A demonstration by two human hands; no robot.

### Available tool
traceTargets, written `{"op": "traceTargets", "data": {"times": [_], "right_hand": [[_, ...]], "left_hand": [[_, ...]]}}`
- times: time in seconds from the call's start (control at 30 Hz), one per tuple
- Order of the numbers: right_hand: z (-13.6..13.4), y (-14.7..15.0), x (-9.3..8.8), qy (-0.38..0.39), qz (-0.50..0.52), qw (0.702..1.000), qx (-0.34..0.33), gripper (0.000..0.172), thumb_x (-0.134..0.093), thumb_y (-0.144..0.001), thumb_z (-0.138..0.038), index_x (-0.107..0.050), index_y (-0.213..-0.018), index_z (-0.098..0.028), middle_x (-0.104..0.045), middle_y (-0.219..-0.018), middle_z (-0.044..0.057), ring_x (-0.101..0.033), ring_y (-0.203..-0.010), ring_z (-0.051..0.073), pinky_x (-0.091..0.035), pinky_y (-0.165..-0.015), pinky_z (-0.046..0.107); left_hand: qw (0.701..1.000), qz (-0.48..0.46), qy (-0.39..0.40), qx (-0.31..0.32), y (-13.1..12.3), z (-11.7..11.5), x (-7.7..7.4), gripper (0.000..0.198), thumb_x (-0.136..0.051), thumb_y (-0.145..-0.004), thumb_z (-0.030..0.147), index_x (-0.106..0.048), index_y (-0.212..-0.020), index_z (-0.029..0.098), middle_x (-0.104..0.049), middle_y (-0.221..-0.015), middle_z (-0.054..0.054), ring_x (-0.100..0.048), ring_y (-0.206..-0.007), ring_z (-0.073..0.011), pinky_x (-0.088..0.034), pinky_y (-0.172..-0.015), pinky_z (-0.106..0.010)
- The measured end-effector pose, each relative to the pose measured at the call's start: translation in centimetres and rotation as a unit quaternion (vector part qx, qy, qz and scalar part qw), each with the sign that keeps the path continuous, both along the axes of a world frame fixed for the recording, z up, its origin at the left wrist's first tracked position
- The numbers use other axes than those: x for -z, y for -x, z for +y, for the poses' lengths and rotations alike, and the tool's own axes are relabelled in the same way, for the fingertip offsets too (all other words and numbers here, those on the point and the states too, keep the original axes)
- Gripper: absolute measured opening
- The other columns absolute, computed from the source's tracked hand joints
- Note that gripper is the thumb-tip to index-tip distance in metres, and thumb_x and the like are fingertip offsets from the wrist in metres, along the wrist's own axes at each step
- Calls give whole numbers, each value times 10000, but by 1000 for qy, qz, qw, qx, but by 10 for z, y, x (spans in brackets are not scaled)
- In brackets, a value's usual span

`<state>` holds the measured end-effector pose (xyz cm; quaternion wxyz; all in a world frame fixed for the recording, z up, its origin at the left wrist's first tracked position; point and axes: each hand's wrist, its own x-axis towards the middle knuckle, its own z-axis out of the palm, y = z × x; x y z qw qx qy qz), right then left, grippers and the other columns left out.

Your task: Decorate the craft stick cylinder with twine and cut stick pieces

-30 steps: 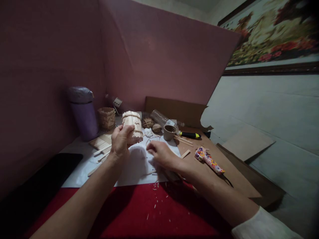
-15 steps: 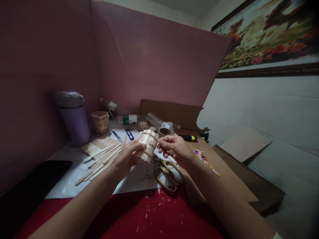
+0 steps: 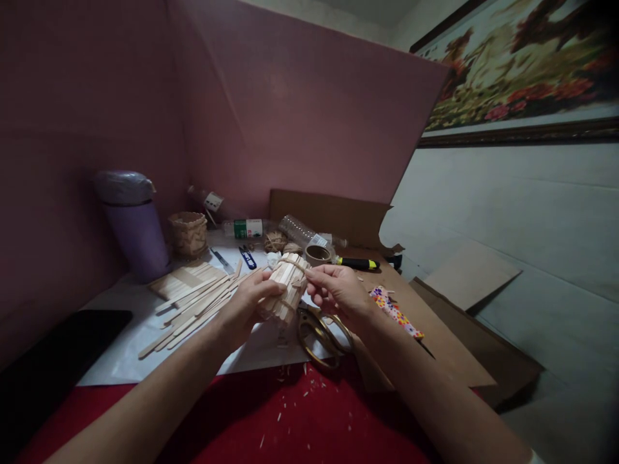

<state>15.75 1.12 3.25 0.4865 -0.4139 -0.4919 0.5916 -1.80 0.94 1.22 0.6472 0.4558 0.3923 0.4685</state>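
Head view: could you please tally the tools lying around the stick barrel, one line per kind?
Around the stick barrel held in the left hand:
Scissors: 1
Thread snips: 1
Utility knife: 1
Glue gun: 1
Total: 4
A slim grey item beside the snips is too unclear to count.

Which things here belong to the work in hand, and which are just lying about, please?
In hand: stick barrel, gripped by the left hand, with the right hand pinching its top rim.
Lying about: loose sticks, scissors, purple flask, woven basket, utility knife, patterned glue gun, blue snips.
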Motion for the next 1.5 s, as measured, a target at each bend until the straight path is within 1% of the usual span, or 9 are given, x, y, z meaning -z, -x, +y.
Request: {"op": "traceTargets", "data": {"times": [0.2,0.33,0.47,0.63,0.8,0.93,1.13,1.33,1.5], "right_hand": [[1,0,2,-5,-6,1000,4,335,-810,-622,-415,-624,-656,-138,-597,-515,-35,-434,-357,23,-201,-322,137],[0,2,3,-24,-27,999,14,327,-799,-640,-417,-623,-668,-142,-595,-519,-37,-423,-360,24,-214,-340,144],[-3,5,1,-64,-43,997,11,313,-760,-686,-433,-620,-685,-153,-508,-428,-74,-325,-329,25,-167,-335,166],[-6,7,0,-67,-46,997,0,299,-748,-708,-423,-614,-687,-157,-469,-405,-86,-272,-336,24,-150,-350,177],[-5,6,-2,-65,-53,996,6,287,-756,-684,-410,-621,-674,-157,-463,-414,-85,-297,-360,34,-172,-375,187],[-5,6,-3,-66,-60,996,9,291,-757,-676,-413,-629,-684,-152,-459,-417,-84,-293,-361,35,-161,-382,192],[-5,7,-1,-77,-70,994,24,290,-749,-686,-419,-616,-691,-161,-473,-418,-81,-292,-361,39,-158,-376,197],[-5,10,2,-94,-84,991,36,271,-736,-700,-412,-602,-703,-177,-483,-421,-76,-338,-366,54,-204,-382,197],[-5,11,5,-109,-106,987,50,257,-714,-733,-409,-586,-712,-188,-492,-436,-75,-351,-366,56,-213,-375,196]], "left_hand": [[1000,-28,5,-3,0,-3,-3,356,-704,-626,247,-659,-962,139,-668,-731,-68,-616,-594,-176,-427,-459,-238],[1000,-27,8,4,-1,-3,-3,386,-703,-623,240,-655,-992,138,-677,-751,-76,-622,-609,-181,-433,-466,-235],[1000,-14,14,10,-1,-2,-1,397,-702,-629,247,-649,-1007,141,-683,-764,-79,-623,-599,-175,-431,-476,-234],[1000,-15,10,16,-1,-3,0,395,-713,-615,246,-655,-991,141,-683,-757,-76,-642,-625,-192,-446,-512,-250],[1000,-14,7,12,-1,-4,-2,390,-703,-613,245,-669,-986,141,-678,-741,-74,-646,-639,-205,-451,-515,-260],[1000,-4,4,18,-1,-3,-1,403,-698,-621,254,-668,-1007,144,-680,-760,-74,-639,-634,-198,-441,-503,-254],[1000,2,-4,27,0,-2,2,395,-692,-648,272,-653,-1021,149,-682,-799,-76,-638,-650,-191,-428,-506,-241],[999,25,-10,33,0,-3,2,390,-669,-676,286,-640,-1043,157,-671,-831,-70,-605,-641,-167,-411,-500,-235],[999,33,-11,33,0,-2,2,373,-657,-686,282,-634,-1039,164,-655,-828,-57,-592,-649,-159,-408,-504,-232]]}}
